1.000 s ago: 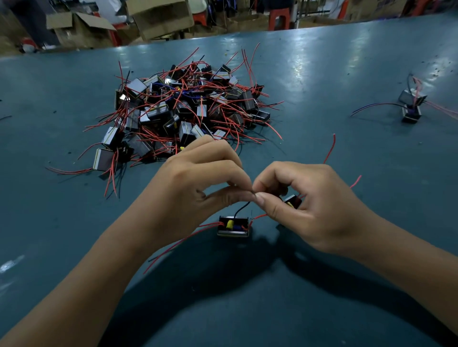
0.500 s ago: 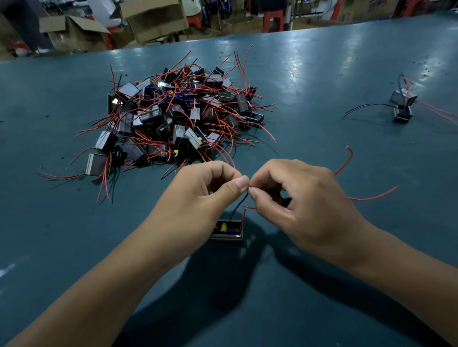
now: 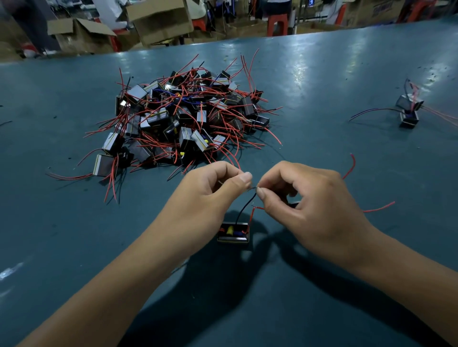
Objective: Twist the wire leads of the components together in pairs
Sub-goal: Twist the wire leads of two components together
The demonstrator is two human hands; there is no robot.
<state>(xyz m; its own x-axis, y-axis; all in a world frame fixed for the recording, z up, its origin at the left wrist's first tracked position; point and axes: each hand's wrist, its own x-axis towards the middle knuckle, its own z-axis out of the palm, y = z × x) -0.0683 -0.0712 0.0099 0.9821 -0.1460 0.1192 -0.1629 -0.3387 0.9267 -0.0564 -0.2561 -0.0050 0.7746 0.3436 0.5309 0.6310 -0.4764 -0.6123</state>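
Glossy teal table point(image 3: 322, 74) with sheen, plastic-sheathed red leads in the pile point(image 3: 183, 119), brown cardboard boxes point(image 3: 158, 19).

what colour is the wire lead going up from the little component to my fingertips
Black. The wire lead rises from the component; the head view, the only one, shows it.

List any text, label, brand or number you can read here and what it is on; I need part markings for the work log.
None can be read.
Components in the pile: no legible markings.
Component below the hands: no print visible.
Cardboard box at the far right: faint lettering, too blurred.
Small blue sign at the top: too small.
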